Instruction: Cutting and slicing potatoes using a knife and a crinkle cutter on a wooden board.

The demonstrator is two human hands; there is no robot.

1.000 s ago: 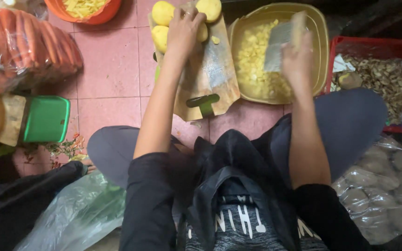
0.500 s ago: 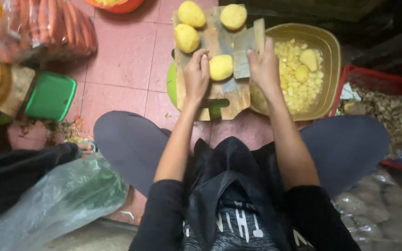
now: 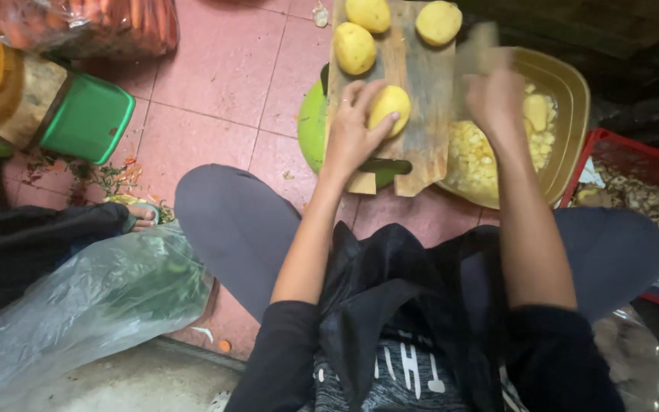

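Head view, left to right. At far left, a green plastic stool (image 3: 85, 116) stands on the pink tiled floor (image 3: 223, 84), with a bag of carrots (image 3: 93, 23) above it and a clear plastic bag of greens (image 3: 93, 305) lower down. At centre, a wooden cutting board (image 3: 413, 114) rests over a green basin (image 3: 313, 130). The left hand (image 3: 354, 131) curls around a peeled potato (image 3: 389, 107), fingers closed over its top and pressing it to the board; two more peeled potatoes (image 3: 355, 47) lie at the far end. The right hand (image 3: 495, 93) is blurred; it appears clenched on a broad blade (image 3: 474, 47), though its grip cannot be told for sure. Beyond it, a yellow bowl (image 3: 570, 99) holds diced potato (image 3: 474, 152). For a clean cut, the potato should sit steady, fingertips tucked back from the blade's path. At far right, a red crate (image 3: 612, 145) holds peelings.
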